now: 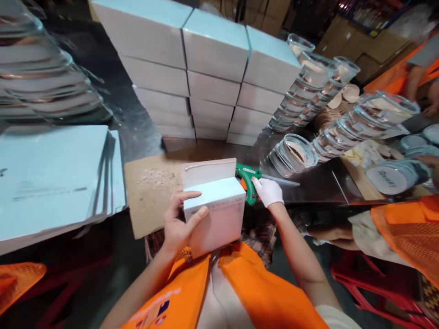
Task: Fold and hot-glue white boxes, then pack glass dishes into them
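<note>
A white carton (219,224) with one flap (210,172) standing up is tilted against my body, over the table's front edge. My bare left hand (180,221) grips its left side, thumb on the front face and index finger across the top. In a white glove, my right hand (270,192) is wrapped around the handle of a green glue gun (247,172) with an orange trigger. A pale glue stick (286,181) sticks out of its back. The gun's nozzle is hidden behind the carton's raised flap.
A cardboard sheet (146,187) with white bits lies beneath. Stacked white boxes (212,87) rise behind it. Flat white cartons (55,173) lie left, near stacked clear containers (41,73). Glass containers (293,155) stand right. A co-worker's orange vest (408,224) is at right.
</note>
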The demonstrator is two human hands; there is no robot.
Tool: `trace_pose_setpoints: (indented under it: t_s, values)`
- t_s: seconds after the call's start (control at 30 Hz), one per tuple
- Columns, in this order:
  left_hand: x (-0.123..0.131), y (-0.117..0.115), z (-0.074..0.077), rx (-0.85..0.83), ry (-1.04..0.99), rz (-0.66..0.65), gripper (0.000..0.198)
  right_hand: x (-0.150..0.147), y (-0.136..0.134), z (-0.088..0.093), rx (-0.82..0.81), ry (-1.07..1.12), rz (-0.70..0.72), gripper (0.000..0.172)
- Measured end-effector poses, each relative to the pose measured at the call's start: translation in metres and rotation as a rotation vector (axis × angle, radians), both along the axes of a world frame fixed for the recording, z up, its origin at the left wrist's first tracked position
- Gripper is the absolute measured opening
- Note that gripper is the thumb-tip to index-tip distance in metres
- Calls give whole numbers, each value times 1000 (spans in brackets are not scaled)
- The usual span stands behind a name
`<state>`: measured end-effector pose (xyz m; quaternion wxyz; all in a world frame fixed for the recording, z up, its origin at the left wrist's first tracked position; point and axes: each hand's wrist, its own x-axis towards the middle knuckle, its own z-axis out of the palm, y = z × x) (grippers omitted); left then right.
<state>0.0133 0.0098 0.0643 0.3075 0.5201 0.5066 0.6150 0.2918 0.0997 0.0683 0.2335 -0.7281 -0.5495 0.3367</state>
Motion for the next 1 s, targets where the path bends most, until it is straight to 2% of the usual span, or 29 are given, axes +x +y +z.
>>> trace_pose_setpoints:
  t_s: [0.07,0.13,0.23,0.3,0.37,0.43,0.47,0.53,0.6,0.63,0.77,0.87,0.93,1.0]
  values:
    - [4,2,0,-18,-16,-58,30,-1,-5,20,88,70,0,42]
    - [8,3,-1,-27,-27,-119,31,-13,-8,35,115,295,98,49]
    - [13,2,-6,-42,-57,-137,36,-31,-10,40,77,667,244,60]
    - [16,2,-9,-46,-159,-117,40,-32,-14,37,127,761,259,60]
    - [17,5,-12,-15,-330,-153,51,-25,-20,33,224,781,370,62]
    - [17,9,-14,52,-452,-231,66,-15,-27,33,296,775,598,71]
    - [16,10,-14,86,-452,-263,66,-11,-30,35,332,747,711,72]
    - [12,12,-14,136,-345,-281,44,-8,-35,41,421,614,867,62]
    - [8,12,-10,174,-215,-279,18,-11,-39,47,506,451,936,47]
    - [6,11,-8,188,-167,-289,12,-14,-41,49,535,401,953,40]
    - [5,5,6,238,-82,-351,9,-25,-45,41,617,407,911,25]
    - [7,5,11,264,-71,-341,10,-30,-49,26,663,462,774,25]
    - [5,8,10,223,-100,-262,13,-34,-56,16,633,380,613,44]
    - [2,14,8,130,-198,-83,17,-37,-68,8,592,221,488,76]
